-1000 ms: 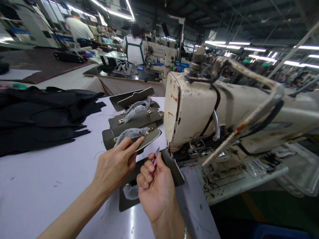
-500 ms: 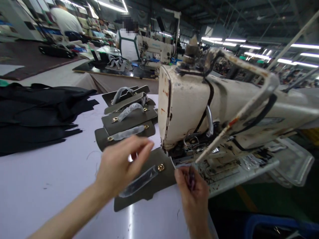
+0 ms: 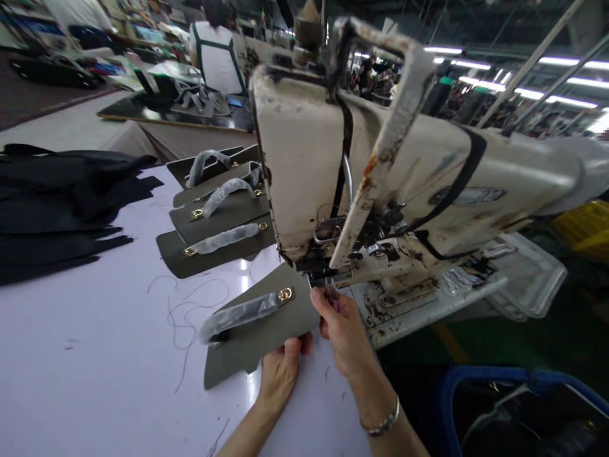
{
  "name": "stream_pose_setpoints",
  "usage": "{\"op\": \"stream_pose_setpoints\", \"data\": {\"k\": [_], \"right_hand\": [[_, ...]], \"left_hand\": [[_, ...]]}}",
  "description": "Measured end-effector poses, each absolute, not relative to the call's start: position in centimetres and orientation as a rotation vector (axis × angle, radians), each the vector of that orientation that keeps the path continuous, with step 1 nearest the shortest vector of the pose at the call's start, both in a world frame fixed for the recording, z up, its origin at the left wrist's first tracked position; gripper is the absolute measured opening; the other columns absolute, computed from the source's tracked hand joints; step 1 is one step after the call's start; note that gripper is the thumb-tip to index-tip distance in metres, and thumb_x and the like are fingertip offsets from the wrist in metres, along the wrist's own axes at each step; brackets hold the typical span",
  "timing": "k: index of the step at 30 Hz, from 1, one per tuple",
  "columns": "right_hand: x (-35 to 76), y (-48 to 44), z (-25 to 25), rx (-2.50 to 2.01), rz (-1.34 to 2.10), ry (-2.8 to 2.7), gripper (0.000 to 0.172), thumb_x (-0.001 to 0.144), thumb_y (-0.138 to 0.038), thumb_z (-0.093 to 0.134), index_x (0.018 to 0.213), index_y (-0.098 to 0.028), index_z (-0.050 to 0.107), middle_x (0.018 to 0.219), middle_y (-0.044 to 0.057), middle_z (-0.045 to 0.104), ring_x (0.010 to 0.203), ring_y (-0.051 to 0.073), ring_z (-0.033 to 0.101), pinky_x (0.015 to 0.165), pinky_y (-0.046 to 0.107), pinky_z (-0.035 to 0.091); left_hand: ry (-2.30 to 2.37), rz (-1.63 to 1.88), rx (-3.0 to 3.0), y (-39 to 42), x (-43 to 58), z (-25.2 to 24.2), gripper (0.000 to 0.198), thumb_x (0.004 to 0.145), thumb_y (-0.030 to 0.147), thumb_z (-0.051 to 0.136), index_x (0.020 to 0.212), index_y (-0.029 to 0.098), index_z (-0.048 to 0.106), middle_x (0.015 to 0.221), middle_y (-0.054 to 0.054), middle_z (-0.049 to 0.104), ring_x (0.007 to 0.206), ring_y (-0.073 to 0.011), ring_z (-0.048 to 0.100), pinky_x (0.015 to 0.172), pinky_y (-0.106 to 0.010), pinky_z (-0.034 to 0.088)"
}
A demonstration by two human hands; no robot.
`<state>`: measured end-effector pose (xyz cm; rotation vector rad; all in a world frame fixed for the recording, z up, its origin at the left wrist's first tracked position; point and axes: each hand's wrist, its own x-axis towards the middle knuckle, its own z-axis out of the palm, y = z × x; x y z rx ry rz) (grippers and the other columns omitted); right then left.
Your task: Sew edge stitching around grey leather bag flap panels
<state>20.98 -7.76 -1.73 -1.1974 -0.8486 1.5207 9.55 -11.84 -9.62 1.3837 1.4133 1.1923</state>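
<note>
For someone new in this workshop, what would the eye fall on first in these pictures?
The worn, rust-marked cream sewing machine head dominates the centre and right, tilted back. Just below it, the left hand holds an olive flap with a gold fitting, while the right hand pinches a small pink-handled tool.

"Where's the left hand (image 3: 281, 373)?"

"Low down, just beside the right hand's fingers, with its back facing up and its fingers (image 3: 301, 346) partly hidden."

"And the right hand (image 3: 341, 331)?"

"Higher up, with the wrist turned and the fingertips (image 3: 321, 299) pinched closely together."

"Are the hands touching?"

"No, they're just apart. The left forearm (image 3: 242, 437) angles in from the bottom edge, and the right forearm (image 3: 387, 431) rises from the lower right."
</note>
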Motion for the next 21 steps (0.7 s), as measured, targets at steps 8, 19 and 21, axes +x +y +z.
{"op": "stream_pose_setpoints", "data": {"k": [8,19,21], "right_hand": [[22.3,-7.2,-1.8,-1.168,1.544,-0.859,0.038,0.073,-0.049,0.082,0.071,-0.014,0.067,0.053,-0.009,0.033,0.049,0.004,0.016,0.044,0.022,0.012],[23.5,-7.1,-1.0,-1.307,1.227,-1.289,0.022,0.083,-0.036,0.076,0.073,-0.017,0.079,0.061,-0.002,0.063,0.06,0.011,0.052,0.059,0.024,0.039],[23.5,-7.0,-1.0,-1.283,1.282,-1.235,0.014,0.078,-0.032,0.079,0.078,-0.018,0.081,0.068,0.0,0.069,0.064,0.013,0.057,0.063,0.026,0.044]], "left_hand": [[1.486,1.257,1.35,-11.7,9.4,-10.7,0.052,0.097,0.061,0.038,0.062,0.024,0.052,0.061,-0.003,0.057,0.062,-0.0202,0.056,0.07,-0.034,0.048],[1.366,1.276,1.087,-12.2,10.4,-6.1,0.049,0.095,0.056,0.049,0.06,0.022,0.05,0.057,-0.002,0.052,0.057,-0.0161,0.05,0.059,-0.031,0.043],[1.352,1.262,1.089,-12.2,10.1,-6.4,0.049,0.095,0.058,0.049,0.063,0.021,0.054,0.059,-0.003,0.054,0.057,-0.0161,0.051,0.059,-0.031,0.046]]}}
